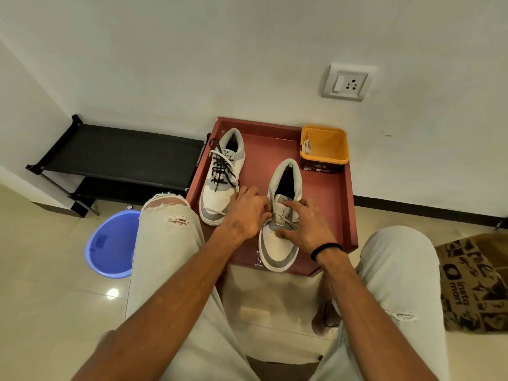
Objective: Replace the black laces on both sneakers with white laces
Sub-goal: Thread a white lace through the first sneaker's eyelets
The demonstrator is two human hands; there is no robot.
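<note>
The person's left hand (245, 213) hides its own fingertips and part of the grey-and-white sneaker's (280, 237) lacing; the brown printed paper bag (472, 284) runs off frame.

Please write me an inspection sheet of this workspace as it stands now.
Surface: red tray on a small stand against the wall.
Job's things: left sneaker still in black laces, a white lace draped over it; right sneaker has white lace in its lower eyelets; another white lace in the yellow tub.
Clutter: blue basin and printed paper bag on the floor.
Hands: left hand pinches lace at the right sneaker; right hand has fingers curled at its eyelets, grip unclear.
Cables: nothing seen.
Surroundings: black shoe rack, wall socket, tiled floor.
</note>
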